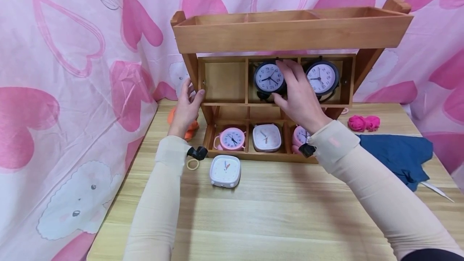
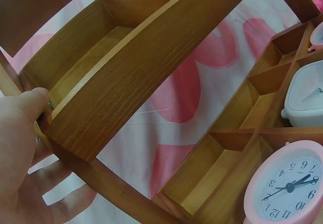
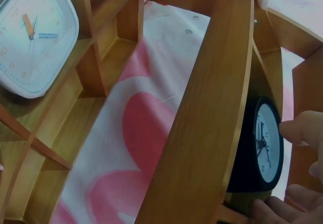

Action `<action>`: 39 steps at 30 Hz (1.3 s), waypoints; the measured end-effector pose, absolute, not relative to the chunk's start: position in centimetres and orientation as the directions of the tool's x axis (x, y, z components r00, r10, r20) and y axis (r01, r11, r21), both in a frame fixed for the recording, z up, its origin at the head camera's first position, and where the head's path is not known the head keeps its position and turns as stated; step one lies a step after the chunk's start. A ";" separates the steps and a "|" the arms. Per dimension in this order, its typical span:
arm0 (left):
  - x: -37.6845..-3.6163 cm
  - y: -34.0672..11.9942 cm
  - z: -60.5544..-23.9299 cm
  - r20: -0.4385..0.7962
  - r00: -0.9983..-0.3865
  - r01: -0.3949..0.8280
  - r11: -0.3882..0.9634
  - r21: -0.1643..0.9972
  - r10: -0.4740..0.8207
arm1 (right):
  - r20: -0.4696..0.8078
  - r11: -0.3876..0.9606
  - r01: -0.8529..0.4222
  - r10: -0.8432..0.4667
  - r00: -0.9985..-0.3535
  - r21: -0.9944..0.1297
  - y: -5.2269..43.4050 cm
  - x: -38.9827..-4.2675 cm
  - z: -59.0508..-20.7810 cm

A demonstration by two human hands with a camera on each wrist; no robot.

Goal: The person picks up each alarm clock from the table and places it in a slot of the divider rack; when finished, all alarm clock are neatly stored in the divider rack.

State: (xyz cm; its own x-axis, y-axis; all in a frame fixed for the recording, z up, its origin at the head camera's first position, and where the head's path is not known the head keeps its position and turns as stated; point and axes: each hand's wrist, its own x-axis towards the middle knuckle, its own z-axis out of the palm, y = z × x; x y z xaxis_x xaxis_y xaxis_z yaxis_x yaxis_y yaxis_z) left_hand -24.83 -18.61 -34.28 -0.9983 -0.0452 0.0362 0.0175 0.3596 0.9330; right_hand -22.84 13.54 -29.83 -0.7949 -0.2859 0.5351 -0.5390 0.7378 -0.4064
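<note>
Your right hand [image 1: 295,94] gripped the black clock [image 1: 269,77] in the wooden shelf's [image 1: 290,31] middle compartment, fingers curled around it; your left hand [image 1: 186,106] clasped the shelf's left post.

A homely room rather than a workshop: a pink heart-print cloth [image 1: 72,71] hangs across the back, and a wooden table [image 1: 275,212] fills the lower frame, with a small shelf [image 1: 290,31] of alarm clocks at centre.

- Wooden shelf [image 1: 290,35] stands at the table's [image 1: 275,212] back.
- Two clocks [image 1: 268,77] sit in its middle row, three [image 1: 266,137] in its bottom row.
- Another clock [image 1: 225,170] lies before the shelf.
- Cloth [image 1: 398,154] lies right of it.
</note>
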 end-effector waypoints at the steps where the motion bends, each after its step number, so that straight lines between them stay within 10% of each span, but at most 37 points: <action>1: -24.8 -18.6 -34.3 0.035 -0.998 0.016 0.360 0.933 -0.046 | 0.537 0.737 -0.541 -0.287 -0.794 -0.405 13.5 -22.7 -29.8; 16: -23.4 -17.9 -32.0 0.034 -0.999 0.021 0.357 0.934 -0.031 | 0.571 0.645 -0.642 -0.366 -0.735 -0.413 11.7 -17.5 -29.0; 39: -22.9 -17.5 -31.5 0.010 -0.999 -0.004 0.355 0.935 -0.037 | 0.183 0.662 -0.560 -0.551 -0.814 -0.498 8.8 -11.1 -42.8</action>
State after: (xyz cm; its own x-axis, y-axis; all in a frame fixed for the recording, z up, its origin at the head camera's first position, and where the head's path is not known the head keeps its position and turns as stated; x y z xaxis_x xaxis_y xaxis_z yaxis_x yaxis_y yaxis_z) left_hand -22.85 -17.51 -31.52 -0.9993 -0.0365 0.0099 -0.0037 0.3554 0.9347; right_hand -11.13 8.83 -42.77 -0.8144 -0.5505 0.1834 -0.5597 0.6621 -0.4983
